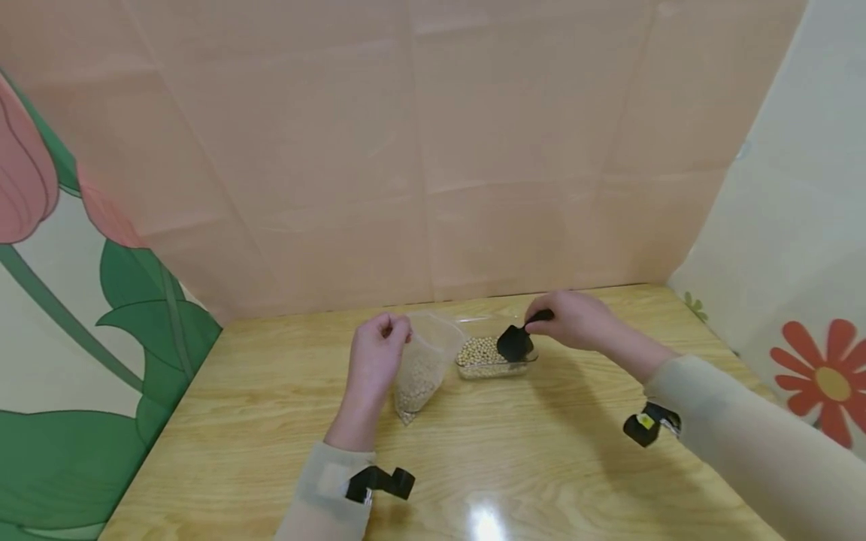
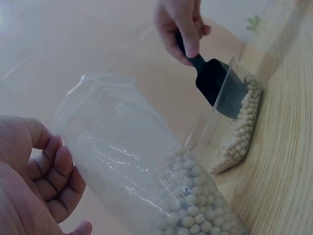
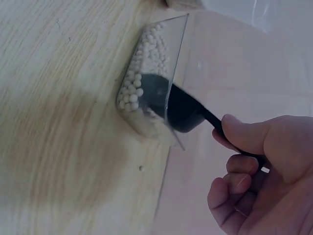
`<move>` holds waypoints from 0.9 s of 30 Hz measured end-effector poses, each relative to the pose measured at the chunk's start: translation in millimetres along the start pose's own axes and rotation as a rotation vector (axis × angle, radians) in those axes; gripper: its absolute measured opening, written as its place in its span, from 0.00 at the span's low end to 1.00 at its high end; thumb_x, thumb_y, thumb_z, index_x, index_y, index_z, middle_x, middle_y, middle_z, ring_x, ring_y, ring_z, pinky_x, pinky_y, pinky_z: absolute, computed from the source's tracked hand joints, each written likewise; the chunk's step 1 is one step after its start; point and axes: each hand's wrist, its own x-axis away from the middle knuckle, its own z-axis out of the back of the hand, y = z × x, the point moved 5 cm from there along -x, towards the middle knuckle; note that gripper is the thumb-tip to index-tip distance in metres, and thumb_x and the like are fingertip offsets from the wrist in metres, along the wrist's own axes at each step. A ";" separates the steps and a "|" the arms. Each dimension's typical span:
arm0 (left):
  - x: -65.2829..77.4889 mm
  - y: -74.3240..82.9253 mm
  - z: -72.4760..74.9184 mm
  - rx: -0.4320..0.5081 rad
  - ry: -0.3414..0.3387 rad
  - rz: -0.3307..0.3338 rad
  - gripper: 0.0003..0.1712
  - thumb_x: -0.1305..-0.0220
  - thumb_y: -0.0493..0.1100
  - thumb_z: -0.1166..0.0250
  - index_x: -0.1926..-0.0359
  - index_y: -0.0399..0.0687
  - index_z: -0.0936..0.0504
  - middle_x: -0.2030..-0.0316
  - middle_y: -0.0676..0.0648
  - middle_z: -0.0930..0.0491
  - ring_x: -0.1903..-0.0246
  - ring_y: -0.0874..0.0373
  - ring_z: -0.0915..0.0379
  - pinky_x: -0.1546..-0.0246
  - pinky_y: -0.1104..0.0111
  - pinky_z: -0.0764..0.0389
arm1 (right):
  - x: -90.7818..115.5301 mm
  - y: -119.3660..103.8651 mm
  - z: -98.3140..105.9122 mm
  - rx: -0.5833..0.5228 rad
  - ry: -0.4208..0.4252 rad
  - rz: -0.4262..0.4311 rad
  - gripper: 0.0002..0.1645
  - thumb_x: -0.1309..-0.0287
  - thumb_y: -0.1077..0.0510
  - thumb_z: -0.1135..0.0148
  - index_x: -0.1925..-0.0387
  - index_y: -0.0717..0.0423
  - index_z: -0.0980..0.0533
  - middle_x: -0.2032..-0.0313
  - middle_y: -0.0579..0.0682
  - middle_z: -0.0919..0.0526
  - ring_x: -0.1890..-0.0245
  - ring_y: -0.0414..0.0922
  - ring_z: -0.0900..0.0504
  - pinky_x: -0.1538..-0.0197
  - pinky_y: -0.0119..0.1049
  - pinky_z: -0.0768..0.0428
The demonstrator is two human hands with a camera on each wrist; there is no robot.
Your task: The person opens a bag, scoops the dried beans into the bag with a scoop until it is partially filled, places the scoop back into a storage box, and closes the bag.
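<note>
My left hand [image 1: 379, 349] pinches the upper edge of a clear plastic bag [image 1: 424, 353]. Pale round beads [image 2: 195, 200] fill the bag's lower part, and its mouth stands upward in the left wrist view. On the right, my right hand [image 1: 571, 319] grips the handle of a small black scoop [image 1: 516, 343]. The scoop's blade dips into a clear rectangular container [image 1: 497, 370], its tip down among similar pale beads [image 3: 151, 51]. The bag hangs just left of the container, its bottom corner low over the table.
The wooden table [image 1: 433, 466] carries the container near its back edge. A single loose bead [image 3: 141, 168] lies on the tabletop beside it. Behind rises a pink sheet [image 1: 419, 150], with a flower-patterned wall [image 1: 798, 248] to the right. Black wrist cameras [image 1: 382, 481] sit on both sleeves.
</note>
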 end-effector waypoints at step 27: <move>-0.4 -1.2 4.5 -0.004 0.014 0.021 0.14 0.22 0.42 0.38 0.69 0.44 0.16 0.69 0.47 0.20 0.73 0.56 0.35 0.73 0.65 0.32 | 4.1 5.4 -65.1 -0.401 0.104 -0.133 0.20 0.25 0.46 0.28 0.42 0.52 0.10 0.43 0.55 0.09 0.42 0.57 0.12 0.40 0.58 0.17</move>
